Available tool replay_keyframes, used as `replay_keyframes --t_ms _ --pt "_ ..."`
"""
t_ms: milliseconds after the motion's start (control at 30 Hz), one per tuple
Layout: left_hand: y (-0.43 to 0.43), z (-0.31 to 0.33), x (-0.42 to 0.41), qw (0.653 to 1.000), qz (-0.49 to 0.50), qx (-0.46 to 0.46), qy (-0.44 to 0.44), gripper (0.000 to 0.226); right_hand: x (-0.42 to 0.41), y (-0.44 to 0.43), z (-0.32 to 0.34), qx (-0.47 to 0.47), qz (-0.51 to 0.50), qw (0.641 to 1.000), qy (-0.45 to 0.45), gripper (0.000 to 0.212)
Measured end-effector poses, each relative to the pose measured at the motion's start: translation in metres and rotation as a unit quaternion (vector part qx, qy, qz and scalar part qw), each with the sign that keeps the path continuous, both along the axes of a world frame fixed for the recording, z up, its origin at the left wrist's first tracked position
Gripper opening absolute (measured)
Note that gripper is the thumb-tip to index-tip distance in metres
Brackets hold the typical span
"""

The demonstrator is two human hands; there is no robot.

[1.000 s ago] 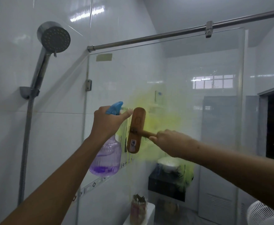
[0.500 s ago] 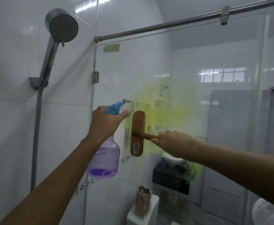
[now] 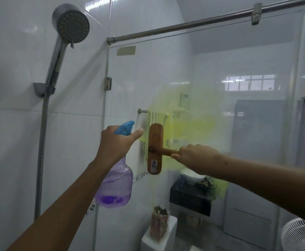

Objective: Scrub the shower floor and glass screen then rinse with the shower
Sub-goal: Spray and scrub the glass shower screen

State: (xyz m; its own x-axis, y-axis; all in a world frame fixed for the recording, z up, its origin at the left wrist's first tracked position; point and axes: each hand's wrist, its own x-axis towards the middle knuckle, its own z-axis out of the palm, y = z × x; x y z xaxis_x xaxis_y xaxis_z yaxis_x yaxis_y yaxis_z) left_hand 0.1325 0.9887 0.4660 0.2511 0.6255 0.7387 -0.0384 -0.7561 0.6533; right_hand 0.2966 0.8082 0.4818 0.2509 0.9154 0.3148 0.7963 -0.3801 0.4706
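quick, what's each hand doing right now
Left hand: grips the spray bottle.
Right hand: grips the brush by its handle.

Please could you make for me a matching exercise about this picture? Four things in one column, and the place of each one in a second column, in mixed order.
Things:
1. spray bottle
2. wooden brush
3. shower head
4. white fan

Places:
A. in the wall holder, upper left
B. gripped by the left hand
C. lower right corner of the view
D. held by the right hand against the glass screen

Pairs: 1-B, 2-D, 3-A, 4-C.
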Motion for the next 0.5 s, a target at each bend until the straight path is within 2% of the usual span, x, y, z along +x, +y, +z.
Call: replay_keyframes --t_ms 67,133,167,267,300,333,400,467,500 --pt "0.002 -0.001 0.0 1.0 0.001 -0.003 0.003 0.063 0.005 0.002 0.021 0.047 -0.012 0.999 0.006 0.051" --pt "0.004 0.0 -0.001 1.0 -0.001 -0.01 0.001 0.062 0.007 0.003 0.057 0.106 -0.015 0.993 -0.041 0.034" --pt "0.005 0.0 -0.001 1.0 -0.001 -0.013 0.0 0.061 0.01 0.005 0.076 0.158 0.006 0.987 -0.031 0.032" --pt "0.008 0.0 -0.002 1.0 0.003 -0.014 -0.003 0.058 0.01 0.01 0.099 0.214 -0.004 0.977 -0.01 0.039" --pt "0.01 -0.001 -0.003 1.0 0.006 -0.014 -0.003 0.059 0.009 0.014 0.091 0.195 0.005 0.981 -0.021 0.04" --pt "0.011 -0.001 -0.004 1.0 0.01 -0.014 -0.002 0.06 0.006 0.017 0.076 0.138 0.009 0.989 -0.058 0.037" --pt "0.013 -0.004 -0.004 1.0 0.014 -0.012 0.001 0.062 0.002 0.019 0.03 0.026 0.024 0.997 -0.068 0.032" --pt "0.014 -0.005 -0.005 1.0 0.013 -0.011 0.004 0.061 -0.003 0.012 0.004 -0.044 0.022 0.997 -0.061 0.042" --pt "0.014 -0.005 -0.005 1.0 0.011 -0.012 0.004 0.06 -0.001 0.01 0.006 -0.046 0.022 0.997 -0.052 0.046"
